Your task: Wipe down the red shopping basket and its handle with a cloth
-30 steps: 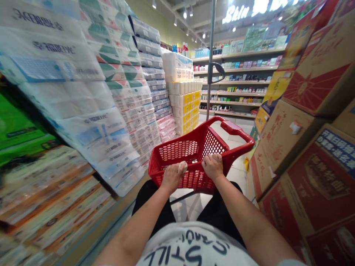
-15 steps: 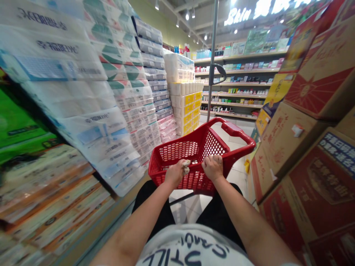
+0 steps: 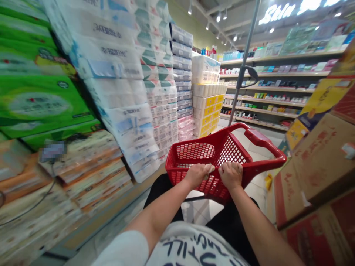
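Observation:
A red plastic shopping cart point(image 3: 191, 150) with perforated walls stands tilted in front of my legs. My left hand point(image 3: 198, 174) is closed at its near rim, with a small pale crumpled bit showing by the thumb; what that is I cannot make out. Just to the right, my right hand point(image 3: 230, 175) has its fingers wrapped over the same rim, close to but apart from the left. The cart's thick curved handle point(image 3: 267, 146) juts out to the right, free of both hands. I see nothing lying in the visible part of the basket.
Tall stacks of wrapped toilet paper point(image 3: 122, 81) and green packs point(image 3: 33, 99) line the left. Cardboard boxes point(image 3: 324, 159) are piled on the right. A metal pole point(image 3: 248, 44) with a dark grip rises beyond the cart. Shelves of small goods point(image 3: 274, 87) stand behind.
The view has turned left, so the cart, hands and shelves sit further right. More green packs show. Both hands stay on the rim; the pale bit at my left hand shows less.

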`<state>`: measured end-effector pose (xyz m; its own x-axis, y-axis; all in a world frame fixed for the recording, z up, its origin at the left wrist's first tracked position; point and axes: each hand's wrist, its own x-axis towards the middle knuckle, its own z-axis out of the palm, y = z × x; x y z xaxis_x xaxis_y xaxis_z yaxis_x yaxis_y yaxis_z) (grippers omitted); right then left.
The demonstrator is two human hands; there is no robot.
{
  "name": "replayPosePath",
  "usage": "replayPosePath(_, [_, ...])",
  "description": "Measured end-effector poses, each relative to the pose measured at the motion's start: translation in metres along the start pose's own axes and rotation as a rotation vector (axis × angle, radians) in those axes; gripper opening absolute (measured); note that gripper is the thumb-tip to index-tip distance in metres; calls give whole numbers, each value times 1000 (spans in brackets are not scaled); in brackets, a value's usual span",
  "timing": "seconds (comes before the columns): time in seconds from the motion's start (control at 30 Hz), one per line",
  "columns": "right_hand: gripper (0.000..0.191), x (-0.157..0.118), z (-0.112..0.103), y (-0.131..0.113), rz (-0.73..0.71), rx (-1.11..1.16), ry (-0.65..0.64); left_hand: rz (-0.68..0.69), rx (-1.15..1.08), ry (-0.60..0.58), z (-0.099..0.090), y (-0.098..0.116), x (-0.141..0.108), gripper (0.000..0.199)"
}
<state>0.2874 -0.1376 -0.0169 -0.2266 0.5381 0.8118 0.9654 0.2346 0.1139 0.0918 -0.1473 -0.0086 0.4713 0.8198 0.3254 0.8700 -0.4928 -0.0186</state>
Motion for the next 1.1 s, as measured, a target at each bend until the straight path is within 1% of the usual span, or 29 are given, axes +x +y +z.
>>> replayPosePath(0.03, [21, 0, -1, 0, -4, 4, -2, -6, -3, -3, -1, -2, -4, 33])
replayPosePath(0.1, [22, -1, -2, 0, -15, 5, -5, -117, -22, -45, -4, -7, -9, 31])
replayPosePath(0.17, [23, -1, -2, 0, -25, 8, -1, -241, -32, -82, -9, -10, -12, 38])
replayPosePath(0.2, [23, 0, -3, 0, -28, 12, 2, -277, -30, -88, -11, -12, -13, 42])
replayPosePath(0.23, [22, 0, -3, -1, -30, 15, 4, -282, -26, -85, -13, -13, -15, 42])
replayPosePath(0.33, [22, 0, -2, -2, -36, 7, 1, -195, -29, -41, -13, -16, -25, 33])
replayPosePath(0.37, [22, 0, -2, -2, -41, -2, 0, -185, -29, -27, -13, -17, -27, 31])
replayPosePath(0.43, [23, 0, -1, -2, -48, -17, 1, -245, -24, -21, -11, -20, -28, 31])
replayPosePath(0.5, [24, 0, -1, -1, -45, -24, 3, -353, -12, -39, -9, -22, -25, 38])
replayPosePath(0.53, [24, -1, -1, -1, -42, -25, 4, -383, -8, -48, -8, -22, -23, 42])
replayPosePath(0.57, [25, -1, -2, 0, -40, -28, 3, -390, -7, -52, -7, -22, -23, 43])
replayPosePath(0.63, [25, -1, -3, 0, -39, -37, 0, -339, -2, -37, -6, -23, -26, 39])
replayPosePath(0.7, [25, -1, -3, 1, -44, -50, -3, -270, 15, 8, -5, -24, -33, 34])
replayPosePath(0.73, [25, -2, -3, 1, -47, -54, -3, -261, 24, 26, -4, -26, -36, 33])
replayPosePath(0.8, [25, -2, -2, 1, -54, -52, -1, -320, 35, 31, -5, -31, -40, 35])
replayPosePath(0.87, [24, -2, -1, 1, -53, -44, 1, -411, 37, 1, -6, -36, -40, 40])
replayPosePath(0.93, [24, -2, 0, 1, -48, -37, 4, -437, 40, -17, -7, -40, -41, 40])
replayPosePath(1.03, [24, -2, 0, 1, -42, -26, 4, -343, 38, 1, -8, -44, -49, 30])
replayPosePath(1.1, [23, -2, -1, 1, -42, -11, 5, -310, 11, 11, -8, -47, -53, 30])
